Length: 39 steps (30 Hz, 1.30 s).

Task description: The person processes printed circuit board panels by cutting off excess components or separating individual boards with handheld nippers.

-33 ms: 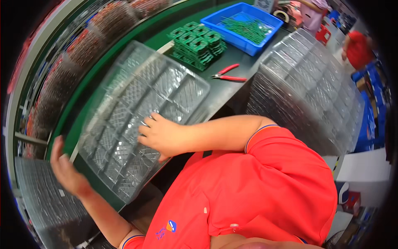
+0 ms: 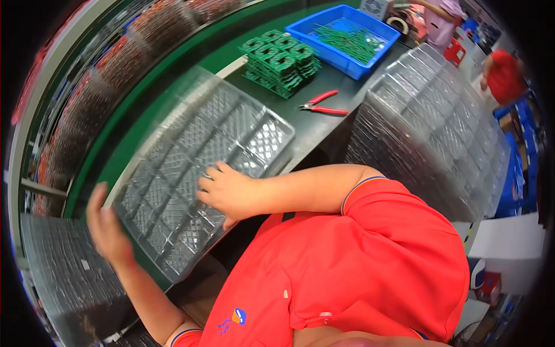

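Gleaming, the clear compartmented tray point(image 2: 180, 168) lies under splayed right fingers point(image 2: 209, 184); left fingers point(image 2: 96, 203) extended

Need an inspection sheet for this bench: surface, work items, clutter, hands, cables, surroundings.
Surface: dark bench top.
Work items: clear compartmented tray, lying aslant.
Clutter: red-handled pliers; green lattice stack; blue bin holding green strips.
Hands: right hand spread on the tray; left hand open, blurred, at its left end, contact unclear.
Cables: nothing seen clearly.
Surroundings: tray stacks left and right; person in red at upper right.
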Each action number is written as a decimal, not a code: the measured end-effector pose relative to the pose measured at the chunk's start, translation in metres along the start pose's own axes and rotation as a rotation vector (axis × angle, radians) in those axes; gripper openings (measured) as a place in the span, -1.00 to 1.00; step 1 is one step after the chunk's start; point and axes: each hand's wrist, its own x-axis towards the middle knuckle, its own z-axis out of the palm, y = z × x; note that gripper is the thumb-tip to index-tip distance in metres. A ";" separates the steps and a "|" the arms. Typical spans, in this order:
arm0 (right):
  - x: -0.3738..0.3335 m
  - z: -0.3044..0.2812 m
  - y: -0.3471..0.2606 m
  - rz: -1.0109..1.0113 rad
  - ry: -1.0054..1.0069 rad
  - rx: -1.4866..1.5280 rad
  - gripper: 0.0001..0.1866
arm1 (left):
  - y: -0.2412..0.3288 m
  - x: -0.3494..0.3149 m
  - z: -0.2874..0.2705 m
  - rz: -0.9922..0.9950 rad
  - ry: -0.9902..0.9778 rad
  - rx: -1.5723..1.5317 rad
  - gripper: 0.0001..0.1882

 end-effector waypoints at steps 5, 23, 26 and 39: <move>-0.005 -0.027 0.035 -0.144 0.148 0.345 -0.30 | -0.043 -0.070 0.053 -0.166 -0.589 0.383 -0.47; -0.002 -0.090 0.332 0.933 -0.039 0.067 -0.16 | -0.047 -0.047 0.088 -0.160 -0.533 0.402 -0.52; -0.005 -0.090 0.327 0.891 -0.082 0.099 -0.18 | -0.047 -0.047 0.089 -0.164 -0.551 0.418 -0.53; -0.005 -0.091 0.336 0.876 0.115 0.096 -0.12 | -0.050 -0.051 0.090 -0.131 -0.507 0.381 -0.57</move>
